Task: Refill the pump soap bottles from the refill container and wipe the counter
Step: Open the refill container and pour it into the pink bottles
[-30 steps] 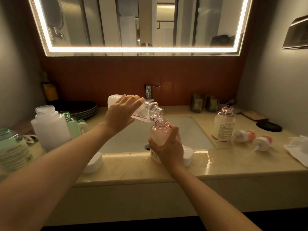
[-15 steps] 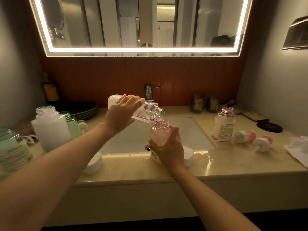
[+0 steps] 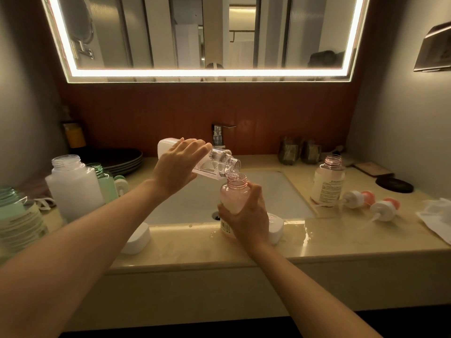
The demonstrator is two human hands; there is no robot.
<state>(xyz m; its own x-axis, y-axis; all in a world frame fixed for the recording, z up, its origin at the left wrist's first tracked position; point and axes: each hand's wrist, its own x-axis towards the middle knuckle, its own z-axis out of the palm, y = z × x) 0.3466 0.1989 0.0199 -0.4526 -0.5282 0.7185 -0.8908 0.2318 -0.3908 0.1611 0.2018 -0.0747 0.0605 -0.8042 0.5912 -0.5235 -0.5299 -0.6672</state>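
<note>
- Little has shifted over the last second: the left hand (image 3: 178, 167) keeps gripping the clear refill container (image 3: 217, 163) at the same slant, its mouth just over the neck of the pink soap bottle (image 3: 234, 191); the right hand (image 3: 249, 215) stays wrapped round that bottle's body.
- That soap bottle stands on the front lip of the counter (image 3: 329, 240), just before the sink basin (image 3: 280, 198); it looks well filled, though the exact level is hard to read.
- To pour well, I'd say: keep the two mouths close and lined up; hold the tilt gentle; level off before the liquid reaches the neck; keep the bottle upright and pressed down.
- Pale glossy stone makes up the counter; it looks wet around the bottle's foot, so the wiping is yet to come; a white cloth (image 3: 436, 215) lies at the far right.
- Right of the basin a second open pink bottle (image 3: 328, 181) waits with two pump heads (image 3: 357, 199) lying beside it; a white bottle (image 3: 74, 189) and a green bottle (image 3: 107, 181) stand at the left; a lit mirror (image 3: 207, 32) hangs above.
</note>
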